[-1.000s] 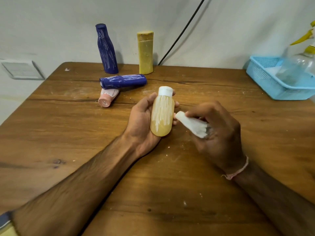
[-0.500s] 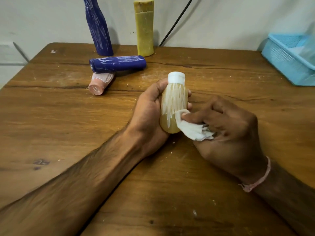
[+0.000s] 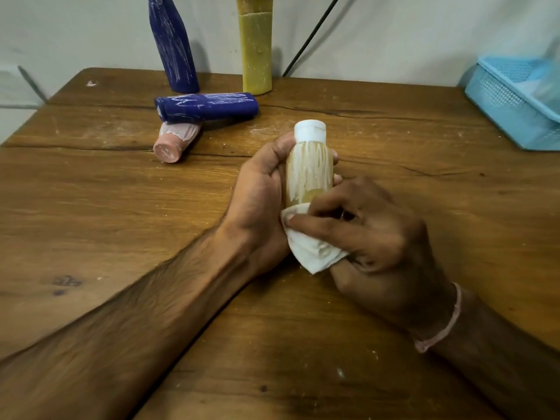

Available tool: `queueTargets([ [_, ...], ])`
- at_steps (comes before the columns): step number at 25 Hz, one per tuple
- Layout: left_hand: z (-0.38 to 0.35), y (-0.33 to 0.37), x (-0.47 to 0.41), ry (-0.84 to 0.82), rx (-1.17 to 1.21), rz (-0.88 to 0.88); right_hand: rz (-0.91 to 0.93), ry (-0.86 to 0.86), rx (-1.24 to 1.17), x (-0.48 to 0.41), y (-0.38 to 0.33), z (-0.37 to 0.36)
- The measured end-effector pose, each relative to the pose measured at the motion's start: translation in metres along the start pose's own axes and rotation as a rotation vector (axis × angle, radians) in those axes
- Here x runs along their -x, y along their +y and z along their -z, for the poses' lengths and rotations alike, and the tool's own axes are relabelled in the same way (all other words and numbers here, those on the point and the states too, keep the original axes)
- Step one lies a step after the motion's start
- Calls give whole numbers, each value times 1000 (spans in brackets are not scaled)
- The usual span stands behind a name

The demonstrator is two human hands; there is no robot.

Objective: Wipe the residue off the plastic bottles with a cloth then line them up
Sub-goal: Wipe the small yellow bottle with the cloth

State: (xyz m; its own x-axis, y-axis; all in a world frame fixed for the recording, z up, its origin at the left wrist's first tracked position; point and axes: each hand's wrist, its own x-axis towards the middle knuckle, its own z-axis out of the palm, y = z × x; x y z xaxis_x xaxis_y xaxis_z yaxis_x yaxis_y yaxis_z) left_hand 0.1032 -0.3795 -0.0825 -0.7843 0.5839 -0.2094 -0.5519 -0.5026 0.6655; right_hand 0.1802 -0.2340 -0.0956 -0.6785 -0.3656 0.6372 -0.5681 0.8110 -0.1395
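Observation:
My left hand [image 3: 260, 201] grips an amber bottle [image 3: 309, 168] with a white cap and white streaks of residue, holding it just above the wooden table [image 3: 121, 207]. My right hand [image 3: 372, 237] pinches a white cloth [image 3: 309, 247] and presses it against the bottle's lower end. Behind them, a blue bottle [image 3: 209, 106] lies on its side across a pink bottle [image 3: 175, 142]. A tall blue bottle [image 3: 172, 43] and a yellow bottle [image 3: 256, 47] stand upright at the table's back edge. All carry white streaks.
A light blue plastic basket [image 3: 512, 101] sits at the table's right rear corner. A black cable [image 3: 309, 40] runs down the wall behind the yellow bottle. White specks dot the wood near my hands.
My right hand has brought the cloth from beside the bottle onto its side, then down to its lower end. The view has tilted downward and closer.

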Motion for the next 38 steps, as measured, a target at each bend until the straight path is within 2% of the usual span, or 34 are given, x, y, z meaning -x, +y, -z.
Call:
queueTargets([
  [4, 1, 0, -1, 10, 17, -13, -98, 96, 14, -4, 13, 12],
  [8, 1, -1, -2, 39, 59, -5, 9, -27, 16, 1, 2, 0],
  [12, -1, -1, -2, 21, 79, -3, -112, 72, -17, -5, 10, 9],
  [16, 0, 0, -1, 29, 77, -2, -36, -18, -34, -1, 1, 6],
  [21, -2, 0, 0, -17, 82, 41, -153, 114, -10, -7, 6, 7],
  [25, -2, 1, 2, -30, 37, 28, -63, 60, -14, -4, -2, 2],
  [30, -3, -1, -3, -59, 75, 8, -149, 144, -20, -11, 4, 4],
  [34, -5, 2, 1, -22, 49, -9, -48, 58, -29, -7, 1, 2],
  [38, -6, 5, 1, 1, 103, 17, -162, 191, -45, -19, 4, -5],
])
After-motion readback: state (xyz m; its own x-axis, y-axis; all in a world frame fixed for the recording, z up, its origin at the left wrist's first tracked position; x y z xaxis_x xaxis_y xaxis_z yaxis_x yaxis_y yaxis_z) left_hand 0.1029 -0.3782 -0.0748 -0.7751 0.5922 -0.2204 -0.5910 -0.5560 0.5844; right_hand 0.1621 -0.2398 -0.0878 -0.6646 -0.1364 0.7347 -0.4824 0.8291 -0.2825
